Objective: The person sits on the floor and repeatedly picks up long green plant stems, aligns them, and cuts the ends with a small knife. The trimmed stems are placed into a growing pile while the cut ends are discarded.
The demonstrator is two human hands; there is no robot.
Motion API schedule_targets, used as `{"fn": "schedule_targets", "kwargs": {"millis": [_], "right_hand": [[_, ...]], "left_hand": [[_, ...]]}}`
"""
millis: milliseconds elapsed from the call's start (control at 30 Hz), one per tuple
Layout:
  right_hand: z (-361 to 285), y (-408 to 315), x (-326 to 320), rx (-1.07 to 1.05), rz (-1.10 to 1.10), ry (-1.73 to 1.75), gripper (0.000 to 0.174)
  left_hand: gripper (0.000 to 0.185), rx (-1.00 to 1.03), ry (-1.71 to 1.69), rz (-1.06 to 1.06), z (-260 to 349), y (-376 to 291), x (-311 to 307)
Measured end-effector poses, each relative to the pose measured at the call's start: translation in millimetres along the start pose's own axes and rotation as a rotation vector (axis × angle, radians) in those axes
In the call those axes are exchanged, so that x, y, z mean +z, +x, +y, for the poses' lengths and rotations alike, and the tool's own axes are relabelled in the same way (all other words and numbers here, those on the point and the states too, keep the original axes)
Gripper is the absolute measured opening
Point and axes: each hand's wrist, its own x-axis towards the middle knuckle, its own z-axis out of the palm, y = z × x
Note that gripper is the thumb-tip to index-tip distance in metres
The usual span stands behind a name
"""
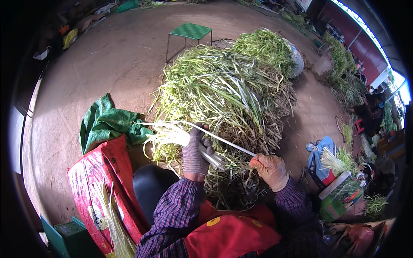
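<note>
My left hand, in a grey striped knit glove, is closed around a bundle of pale plant stalks. The bundle's loose leafy ends point left and its cut-looking ends stick out below my fingers. In a thin, pale glove with orange at the fingertips, my right hand grips the end of one long white stalk, which runs up and left past my left hand. Beyond both hands lies a large heap of green and white leafy stalks. More pale stalks rest on a red printed sheet at lower left.
A green sack lies left of the heap. A green-topped stool stands behind it. At right are a blue bag and a green printed bag with stalks. A green metal box is at lower left. People sit far right.
</note>
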Motion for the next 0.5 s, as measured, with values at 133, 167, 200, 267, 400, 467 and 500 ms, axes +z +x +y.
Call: {"fn": "schedule_targets", "kwargs": {"millis": [133, 167, 200, 267, 400, 467, 500], "right_hand": [[-11, 23, 12, -0.124, -0.316, -0.343, 0.021], [-13, 24, 14, -0.182, -0.387, -0.382, 0.019], [-10, 27, 18, -0.150, -0.395, -0.447, 0.020], [6, 32, 18, -0.036, -0.370, -0.334, 0.023], [65, 74, 28, -0.034, 0.243, -0.055, 0.026], [87, 95, 35, 0.173, -0.055, -0.516, 0.022], [93, 102, 40, 0.268, -0.223, -0.643, 0.021]], "left_hand": [[0.029, -0.186, 0.322, -0.102, -45, -17, 5], [0.027, -0.230, 0.437, -0.130, -50, -17, 5], [0.020, -0.231, 0.438, -0.052, -52, -17, 4], [0.018, -0.102, 0.316, -0.026, -49, -7, 2], [0.018, -0.067, 0.253, 0.097, -41, 9, 5], [0.019, -0.226, 0.081, 0.078, -40, 12, 4], [0.021, -0.327, -0.038, 0.051, -39, 13, 3]]}}
